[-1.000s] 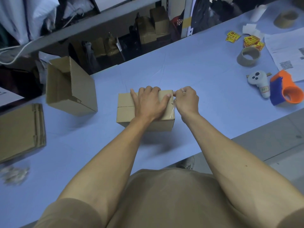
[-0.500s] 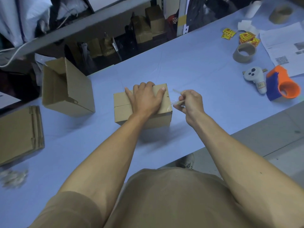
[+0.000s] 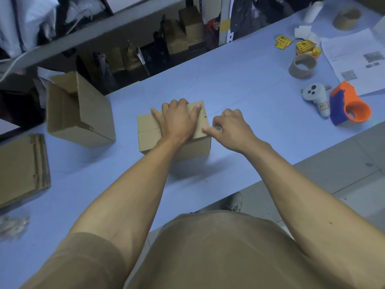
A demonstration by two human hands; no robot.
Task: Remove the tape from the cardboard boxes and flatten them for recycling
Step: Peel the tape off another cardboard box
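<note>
Right hand (image 3: pixel 230 130) returned to box (image 3: pixel 150 132), fingers (image 3: pixel 208 130) pinching tape.

A closed cardboard box (image 3: pixel 174 132) is set on the table (image 3: pixel 239 88) at the centre of the frame. The left hand (image 3: pixel 177 122) is laid on its top; the right hand (image 3: pixel 229 127) is placed at its right edge. An opened box (image 3: pixel 79 110) is found to the left of it, and a stack of flattened cardboard (image 3: pixel 21 167) at the far left edge. At the right of the frame a tape dispenser (image 3: pixel 350 105) is seen, with a handheld controller (image 3: pixel 317 99) just left of it. Above them lies a tape core (image 3: pixel 303 66), with stickers (image 3: pixel 307 47) above that and printed sheets (image 3: pixel 356 59) to the right. A second tape core (image 3: pixel 346 18) sits at the upper right.
</note>
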